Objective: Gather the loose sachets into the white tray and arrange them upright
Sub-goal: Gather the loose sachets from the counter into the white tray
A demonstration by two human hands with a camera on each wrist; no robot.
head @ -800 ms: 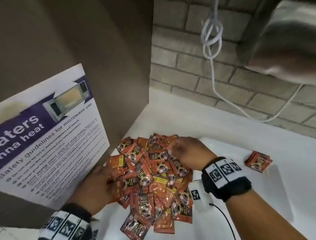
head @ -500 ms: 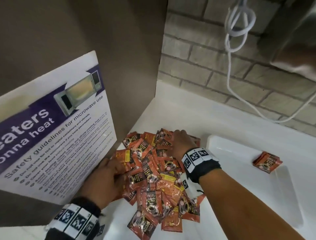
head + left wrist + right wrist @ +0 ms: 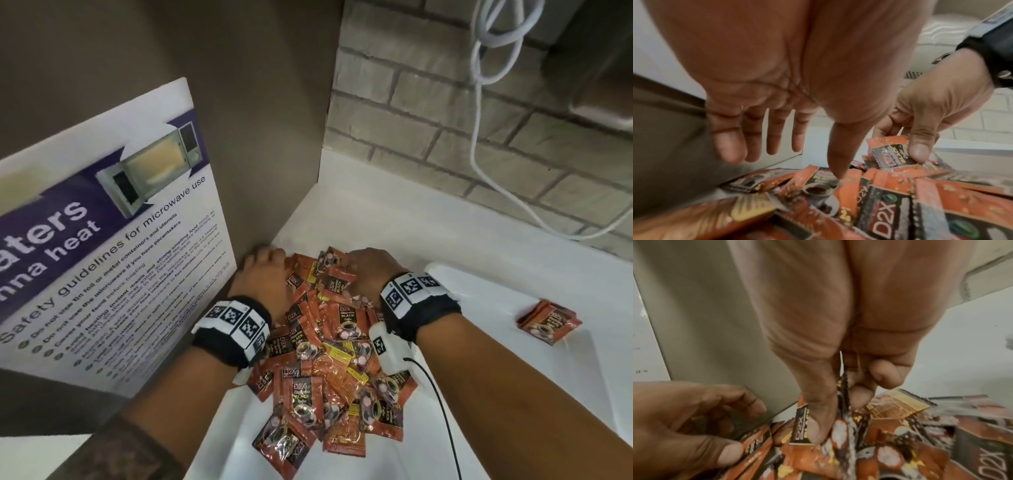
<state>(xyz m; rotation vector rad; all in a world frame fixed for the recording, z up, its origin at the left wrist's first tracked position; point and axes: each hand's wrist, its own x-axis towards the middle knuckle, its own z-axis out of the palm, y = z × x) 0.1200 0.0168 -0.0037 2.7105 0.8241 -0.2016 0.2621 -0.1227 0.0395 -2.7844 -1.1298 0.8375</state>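
Both hands have shifted to the far end of the sachet pile (image 3: 329, 346). Right hand (image 3: 368, 270) pinches one D2X coffee sachet (image 3: 891, 151); left hand (image 3: 263, 277) is flat, fingers straight, holding nothing. White tray (image 3: 534, 294) sits right of the pile, holding a small sachet stack (image 3: 548, 320).

Both hands are down on the far edge of the pile of orange sachets (image 3: 329, 346), the left hand (image 3: 263, 277) against the brown wall beside the microwave safety poster (image 3: 113, 240), the right hand (image 3: 368, 270) on top of the heap, fingers hidden. Off to the right, a few sachets (image 3: 549, 321) lie in the white tray (image 3: 486, 301), well apart from the pile on the white counter (image 3: 376, 212).
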